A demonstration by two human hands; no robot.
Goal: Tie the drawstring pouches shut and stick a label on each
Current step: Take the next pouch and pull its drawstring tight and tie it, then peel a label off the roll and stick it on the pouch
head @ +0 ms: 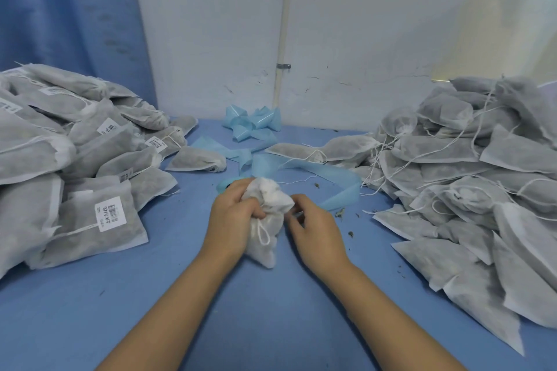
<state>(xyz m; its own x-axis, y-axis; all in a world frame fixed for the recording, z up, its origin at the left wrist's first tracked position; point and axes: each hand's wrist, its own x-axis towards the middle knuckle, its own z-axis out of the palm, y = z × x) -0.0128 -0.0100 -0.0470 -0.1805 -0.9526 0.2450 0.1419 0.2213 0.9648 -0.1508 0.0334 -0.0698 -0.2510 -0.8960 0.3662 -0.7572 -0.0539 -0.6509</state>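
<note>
A grey-white drawstring pouch [268,220] stands bunched in the middle of the blue table [168,295]. My left hand [233,214] grips its gathered neck from the left. My right hand [313,229] sits at the pouch's right side with fingers curled, pinching at the neck or its white cord. A loop of the cord [264,235] hangs down the front of the pouch. The fingertips of both hands are partly hidden by the fabric.
A heap of labelled pouches [75,166] with barcode stickers fills the left side. A heap of unlabelled pouches [470,190] with loose strings fills the right. Light blue backing strips [256,141] lie crumpled behind my hands, near the white wall [346,39].
</note>
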